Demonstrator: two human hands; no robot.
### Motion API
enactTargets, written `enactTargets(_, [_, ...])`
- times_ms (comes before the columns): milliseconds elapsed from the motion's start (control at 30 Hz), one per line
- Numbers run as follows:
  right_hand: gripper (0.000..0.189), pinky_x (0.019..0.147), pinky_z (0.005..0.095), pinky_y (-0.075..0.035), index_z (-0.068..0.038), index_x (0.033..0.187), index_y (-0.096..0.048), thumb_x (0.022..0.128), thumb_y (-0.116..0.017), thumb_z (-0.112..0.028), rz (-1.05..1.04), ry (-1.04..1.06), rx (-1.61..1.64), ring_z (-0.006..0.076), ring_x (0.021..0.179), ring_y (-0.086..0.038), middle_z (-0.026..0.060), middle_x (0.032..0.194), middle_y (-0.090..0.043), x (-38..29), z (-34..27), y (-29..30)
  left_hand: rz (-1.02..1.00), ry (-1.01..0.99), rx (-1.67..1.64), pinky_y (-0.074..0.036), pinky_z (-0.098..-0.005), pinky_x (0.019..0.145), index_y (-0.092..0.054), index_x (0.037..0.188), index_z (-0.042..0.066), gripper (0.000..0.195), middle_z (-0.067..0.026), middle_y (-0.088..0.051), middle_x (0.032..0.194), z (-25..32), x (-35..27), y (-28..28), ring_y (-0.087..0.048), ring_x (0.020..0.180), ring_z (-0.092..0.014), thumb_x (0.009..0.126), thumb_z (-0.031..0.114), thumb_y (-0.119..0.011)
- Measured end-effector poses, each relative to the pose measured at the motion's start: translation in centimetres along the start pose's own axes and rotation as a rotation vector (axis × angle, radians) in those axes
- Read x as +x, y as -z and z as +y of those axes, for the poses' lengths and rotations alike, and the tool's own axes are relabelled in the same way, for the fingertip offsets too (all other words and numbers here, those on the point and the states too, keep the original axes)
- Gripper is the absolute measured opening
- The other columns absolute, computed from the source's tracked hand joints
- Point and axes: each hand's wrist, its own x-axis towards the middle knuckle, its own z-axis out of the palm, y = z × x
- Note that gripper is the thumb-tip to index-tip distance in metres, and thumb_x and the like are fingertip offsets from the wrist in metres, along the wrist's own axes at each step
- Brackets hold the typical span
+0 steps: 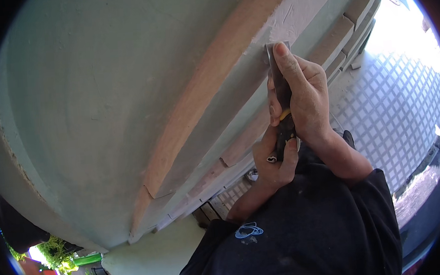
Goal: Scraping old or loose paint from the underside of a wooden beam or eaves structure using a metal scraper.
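Note:
My left hand is closed around the black handle of a putty knife, which has a yellow collar. My right hand grips the metal blade higher up, its thumb pressed flat near the tip and its other fingers partly hidden behind. The blade's end meets, or lies very close to, the underside of a moulding on a pale green wall. Whitish-pink filler with trowel marks coats the moulding just beyond the tip. Along its edge runs a bare orange-brown strip. Dust covers my right hand.
Stepped ledges continue along the wall at upper right. A floor with a lattice pattern lies beyond my right arm, brightly lit. At lower left are green plants and a green bar.

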Motion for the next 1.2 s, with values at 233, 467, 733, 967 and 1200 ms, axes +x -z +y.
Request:
enactTargets(233, [0.058, 0.039, 0.0242, -0.039, -0.001, 0.072, -0.06, 0.101, -0.054, -0.051, 0.003, 0.153, 0.042, 0.0122, 0.037, -0.05, 0.0059, 0.048, -0.055, 1.2, -2.2, -1.1, -0.02, 0.091, 0.086, -0.043, -0.0293, 0.054, -0.058, 0.099, -0.003, 0.019, -0.0074, -0.054, 0.065, 4.1, 3.7, 0.1, -0.053, 0.056, -0.012, 0.091, 0.014, -0.062])
enactTargets(467, [0.062, 0.036, 0.0227, -0.039, -0.007, 0.06, -0.053, 0.104, -0.048, -0.051, 0.059, -0.111, -0.023, 0.0111, 0.034, -0.048, 0.0039, 0.045, -0.051, -0.6, 0.4, -0.5, 0.014, 0.109, 0.088, -0.041, -0.0247, 0.055, -0.056, 0.111, -0.007, 0.027, -0.0054, -0.058, 0.071, 1.1, -0.3, 0.4, -0.055, 0.061, -0.008, 0.096, 0.015, -0.058])
enactTargets(733, [0.06, 0.035, 0.0212, -0.038, -0.007, 0.064, -0.054, 0.104, -0.047, -0.051, 0.0, 0.004, -0.059, 0.01, 0.033, -0.046, 0.0032, 0.045, -0.05, 0.1, 0.0, -0.2, 0.023, 0.047, 0.086, -0.035, -0.0219, 0.052, -0.056, 0.104, -0.006, 0.025, 0.0006, -0.055, 0.07, 1.2, 0.5, -0.3, -0.049, 0.059, -0.005, 0.1, 0.019, -0.055])
enactTargets(967, [0.06, 0.039, 0.0245, -0.039, -0.002, 0.066, -0.056, 0.101, -0.054, -0.05, 0.04, 0.035, -0.074, 0.0123, 0.037, -0.051, 0.0059, 0.048, -0.054, 0.9, -2.0, -0.7, -0.019, 0.069, 0.212, -0.048, -0.0299, 0.059, -0.06, 0.114, -0.006, 0.029, -0.0113, -0.063, 0.071, 3.8, 3.3, 0.0, -0.062, 0.065, -0.012, 0.091, 0.011, -0.062])
enactTargets(1200, [0.058, 0.039, 0.0222, -0.04, -0.007, 0.063, -0.054, 0.106, -0.046, -0.046, 0.023, 0.002, -0.04, 0.0096, 0.038, -0.05, 0.0031, 0.047, -0.052, -0.3, 1.3, 0.1, 0.054, 0.177, 0.051, -0.042, -0.0289, 0.053, -0.058, 0.104, -0.006, 0.023, -0.0076, -0.058, 0.066, 1.1, -0.2, 0.3, -0.055, 0.057, -0.011, 0.093, 0.013, -0.061])
